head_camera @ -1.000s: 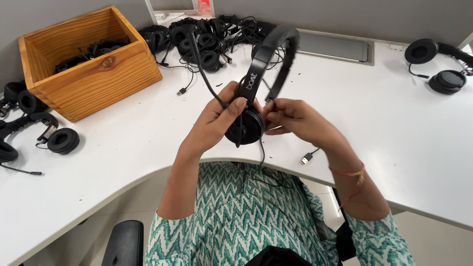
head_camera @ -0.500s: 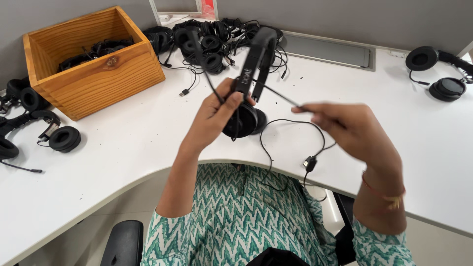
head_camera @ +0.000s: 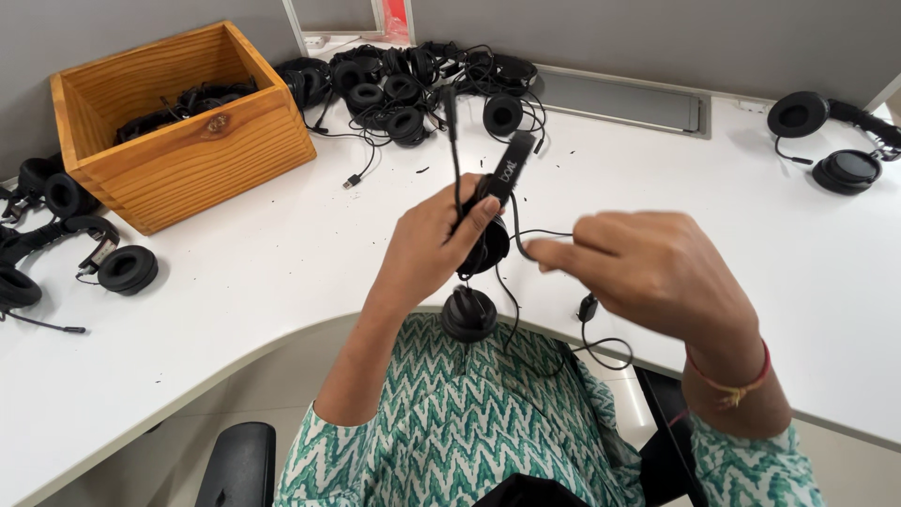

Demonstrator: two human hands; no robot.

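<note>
Left hand [head_camera: 427, 249] grips a black headset [head_camera: 486, 225] by its headband, thumb pressed on the band just above the upper ear cup; headset held in the air over the counter's curved front edge, not touching the counter [head_camera: 282, 272]. Band tilts up and away, white lettering printed along it. Lower ear cup [head_camera: 469, 314] hangs below the left hand, in front of the green-and-white zigzag shirt [head_camera: 450, 422]. Thin mic boom [head_camera: 453, 141] sticks up from the headset.

Right hand [head_camera: 648, 272] pinches the headset's black cable [head_camera: 535, 237] between fingertips, just right of the ear cup; cable loops down past an inline block [head_camera: 587, 307] and off the front edge. Red thread band [head_camera: 727, 380] on the right wrist.

Wooden box [head_camera: 178, 131], open top, light orange-brown with a dark knot on its front wall, sits at the far left of the counter against the grey partition; black headsets inside. Pile of black headsets [head_camera: 413, 84] with tangled cables at the far edge, centre. Above the pile, a white-framed upright panel with a red patch [head_camera: 398, 19], too cropped to tell more. More headsets [head_camera: 66, 235] along the left edge, one ear pad lying flat near the box. One headset [head_camera: 835, 141] at the far right corner. Grey cable tray lid [head_camera: 619, 99] set in the counter along the far edge. Black chair armrest [head_camera: 239, 465] at bottom.
</note>
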